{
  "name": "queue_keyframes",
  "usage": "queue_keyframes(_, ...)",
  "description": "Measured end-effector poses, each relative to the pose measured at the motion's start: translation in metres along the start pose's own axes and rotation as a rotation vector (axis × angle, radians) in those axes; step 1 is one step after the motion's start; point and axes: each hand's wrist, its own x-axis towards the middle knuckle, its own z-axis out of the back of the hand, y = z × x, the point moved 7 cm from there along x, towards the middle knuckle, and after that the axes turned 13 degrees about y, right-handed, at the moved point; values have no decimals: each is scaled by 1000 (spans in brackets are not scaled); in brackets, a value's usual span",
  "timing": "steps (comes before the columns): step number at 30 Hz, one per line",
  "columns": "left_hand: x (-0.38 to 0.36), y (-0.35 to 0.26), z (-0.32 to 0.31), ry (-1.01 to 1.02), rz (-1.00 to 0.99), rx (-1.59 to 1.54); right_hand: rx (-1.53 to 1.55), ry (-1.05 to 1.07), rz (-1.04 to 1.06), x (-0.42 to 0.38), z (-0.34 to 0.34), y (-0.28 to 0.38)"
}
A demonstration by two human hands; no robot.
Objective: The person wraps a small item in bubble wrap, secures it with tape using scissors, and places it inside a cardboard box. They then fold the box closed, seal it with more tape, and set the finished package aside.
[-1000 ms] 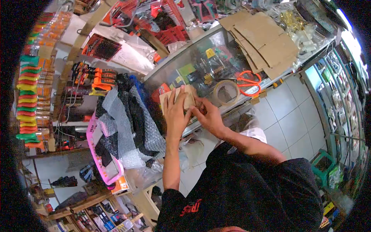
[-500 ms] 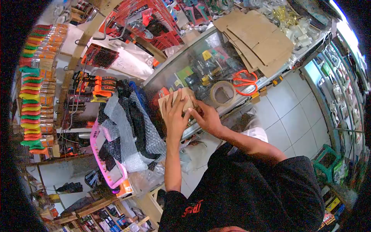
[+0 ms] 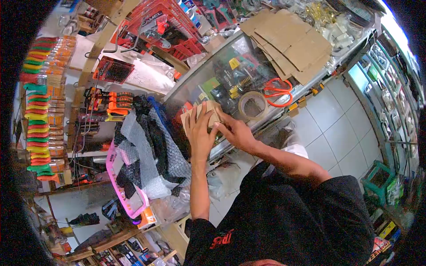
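Observation:
A small brown cardboard box (image 3: pixel 214 109) rests at the front edge of the glass-topped counter (image 3: pixel 182 89). My left hand (image 3: pixel 200 129) lies over it, fingers long and slightly spread across its top, thumb at the near side. At the box's right side, my right hand (image 3: pixel 238 134) grips the edge with bent fingers, its thumb close to my left thumb. Both palms hide much of the box. Just right of my hands lies a roll of tape (image 3: pixel 242 106) on the glass, and beside that are orange-handled scissors (image 3: pixel 278 103).
Flat cardboard sheets (image 3: pixel 306 53) lie on the counter's far right. Left of my hands, bubble wrap (image 3: pixel 153 173) spills over a pink basket (image 3: pixel 116 177). Paintbrushes (image 3: pixel 40 115) hang along the left wall. The tiled floor (image 3: pixel 328 115) shows beyond the counter to the right.
The view has shifted slightly. Both hands stay on the cardboard box in nearly the same pose, and the tape and scissors lie as before.

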Motion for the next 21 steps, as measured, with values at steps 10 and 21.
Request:
queue_keyframes(10,-1,-2,-4,-27,-8,-36,-277,478,149,-74,20,-28)
queue_keyframes(21,9,-47,13,-129,-6,-40,103,-300,-95,-89,133,-56)
